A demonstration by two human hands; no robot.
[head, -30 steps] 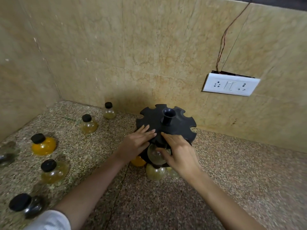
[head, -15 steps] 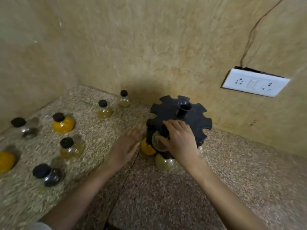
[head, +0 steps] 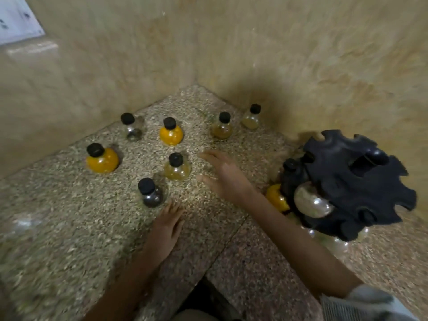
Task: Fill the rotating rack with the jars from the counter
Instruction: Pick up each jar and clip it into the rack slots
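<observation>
Seven capped jars stand upright, well apart, toward the worktop's (head: 69, 228) back corner: two orange (head: 102, 158), (head: 171, 133), one clear (head: 132, 128), three yellowish (head: 221, 128), (head: 251, 118), (head: 177, 169), one dark (head: 150, 193). Rack (head: 352, 184) sits at the right by the wall, post tilted in view, several jars already hung on it. Right hand (head: 225, 176) hovers spread wide, empty, just beside the near yellowish jar, path clear. Left hand (head: 165, 228) lies flat on the worktop, empty, fingertips near the dark jar.
</observation>
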